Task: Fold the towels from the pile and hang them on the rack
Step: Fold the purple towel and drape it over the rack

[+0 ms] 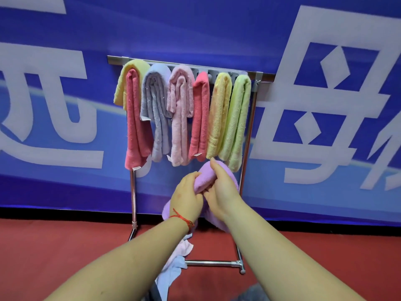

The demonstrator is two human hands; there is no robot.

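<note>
1. Hands meet in front of the rack [249, 131]: the left hand [187, 196] and the right hand [221, 192] both hold a lilac towel [205, 177] in the air, below the hanging row.
2. Left fingers [194, 178] curl round the towel's left side; the right fingers [217, 168] wrap over its top, thumb tucked under.
3. Part of the lilac towel droops beneath the wrists.
4. Seven folded towels hang side by side over the top bar: yellow towel [121, 83], coral towel [135, 127], grey-blue towel [155, 101], pink towel [181, 118], red towel [200, 118], pale yellow towel [219, 118] and green towel [236, 122].
5. A pile [173, 266] of pink and light blue cloth lies on the red floor [65, 246] by the rack's base.
6. A red string bracelet [182, 219] circles the left wrist.
7. A blue banner [217, 29] with white characters stands behind.
</note>
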